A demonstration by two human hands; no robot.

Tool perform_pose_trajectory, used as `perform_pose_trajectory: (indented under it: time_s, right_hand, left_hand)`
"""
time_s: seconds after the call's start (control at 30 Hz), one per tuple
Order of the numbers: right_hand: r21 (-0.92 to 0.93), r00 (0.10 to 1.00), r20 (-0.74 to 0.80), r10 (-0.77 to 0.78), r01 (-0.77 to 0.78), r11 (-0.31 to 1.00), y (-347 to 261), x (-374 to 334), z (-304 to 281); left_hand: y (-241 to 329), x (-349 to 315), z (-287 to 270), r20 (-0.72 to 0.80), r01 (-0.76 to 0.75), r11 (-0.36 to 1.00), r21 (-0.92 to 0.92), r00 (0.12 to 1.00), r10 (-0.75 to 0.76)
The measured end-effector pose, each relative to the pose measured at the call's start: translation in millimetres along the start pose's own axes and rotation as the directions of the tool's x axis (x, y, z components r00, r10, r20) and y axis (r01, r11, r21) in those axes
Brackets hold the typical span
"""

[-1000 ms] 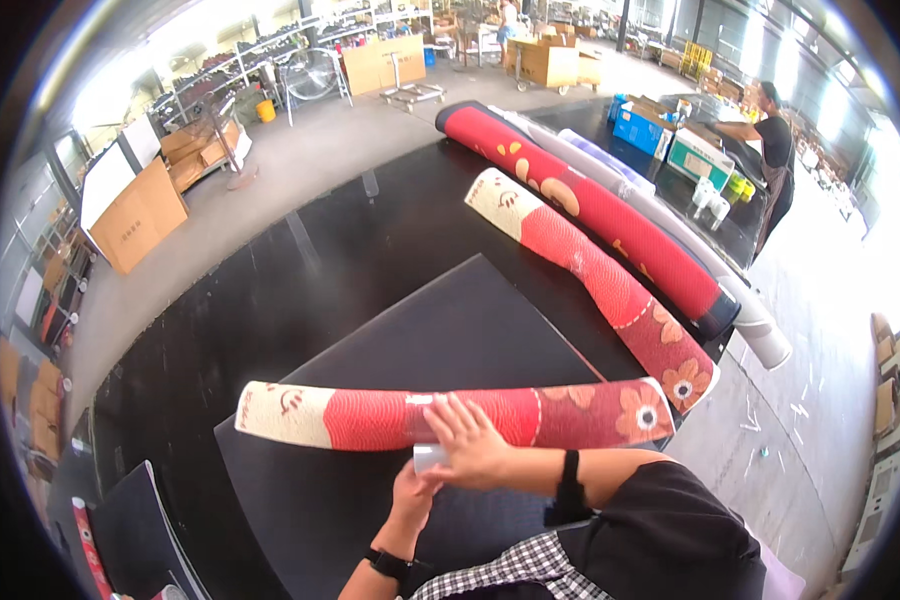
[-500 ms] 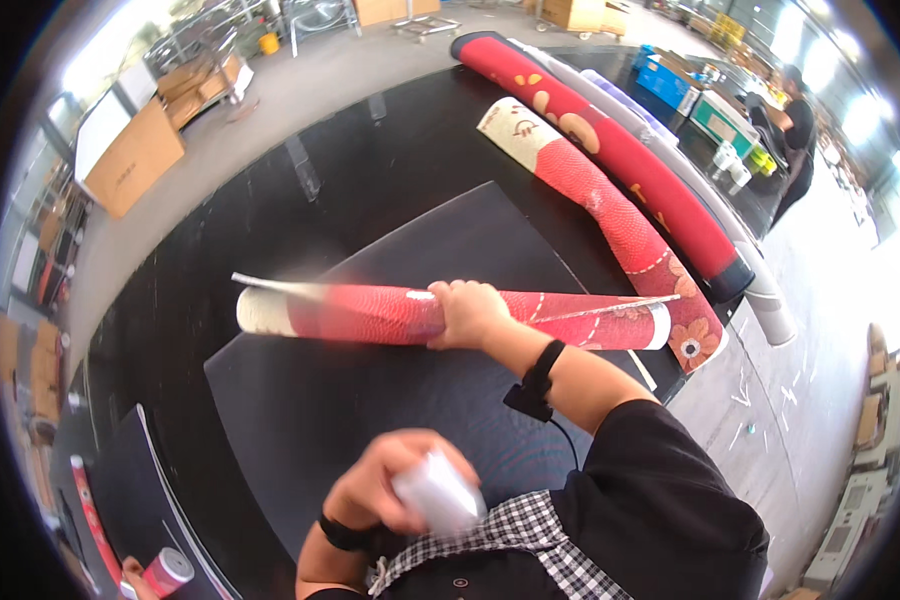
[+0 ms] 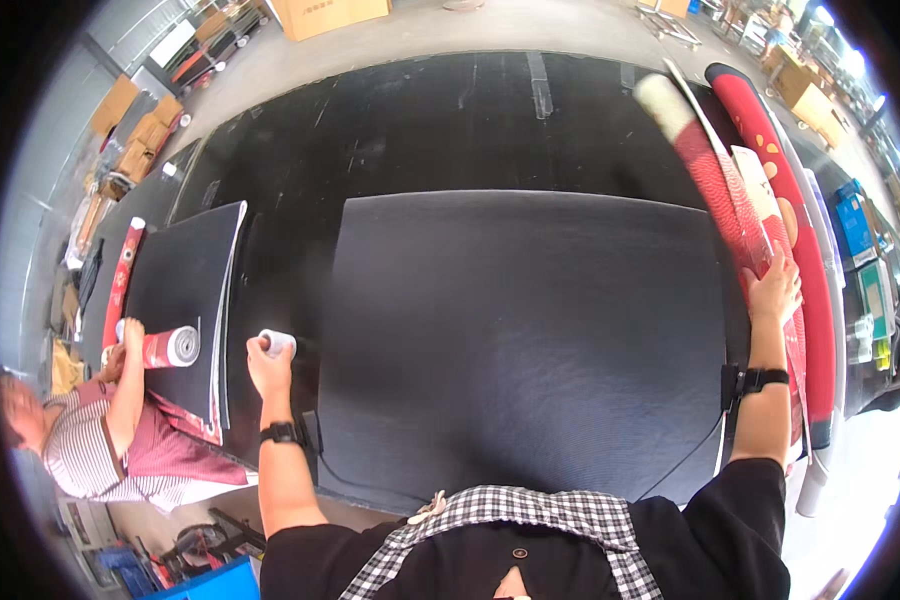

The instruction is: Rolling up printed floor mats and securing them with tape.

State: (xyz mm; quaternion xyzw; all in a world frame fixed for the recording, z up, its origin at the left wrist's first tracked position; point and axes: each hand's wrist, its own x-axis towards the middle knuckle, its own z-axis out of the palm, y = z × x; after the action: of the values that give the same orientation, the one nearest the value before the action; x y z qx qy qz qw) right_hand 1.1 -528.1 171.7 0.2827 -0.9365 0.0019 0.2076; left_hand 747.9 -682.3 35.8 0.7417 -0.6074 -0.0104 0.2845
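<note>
My right hand (image 3: 776,288) grips a rolled red mat (image 3: 712,170) with a cream end, at the right side of the table. The roll's far end is blurred and tilts to the left, and a thin pale edge stands out along it. Beneath and beside it lie another printed roll (image 3: 753,180) and a thicker red roll (image 3: 792,205). Out to the left, my left hand (image 3: 270,372) is closed around a small whitish roll of tape (image 3: 279,343). Between my hands a dark mat (image 3: 530,340) lies flat, its plain side up.
At the left, another person (image 3: 95,430) handles a red rolled mat (image 3: 160,349) over a stack of dark mats (image 3: 185,270). A thin red roll (image 3: 122,275) lies beyond. Blue bins (image 3: 856,222) stand at the right, and cardboard boxes (image 3: 335,15) past the table's far edge.
The rolled mat has gone from across the middle of the table to the rolls at the right, turned lengthwise. My left hand has moved out leftward with the tape. The view has swung left.
</note>
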Motion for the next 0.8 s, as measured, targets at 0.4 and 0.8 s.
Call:
perform_pose_trajectory:
  time_s: [0.4,0.8]
  right_hand:
    - [0.132,0.864,0.503,0.021,-0.101,0.986,117.0,-269.3,44.0]
    - [0.635,0.637,0.696,-0.331,-0.761,-0.130,208.0,-194.5,-0.6]
  left_hand:
    - [4.4,-156.0,-37.0,0.368,-0.129,0.948,0.290,0.930,0.014]
    - [89.3,-97.7,-104.4,0.892,0.828,0.349,-0.439,0.449,0.058]
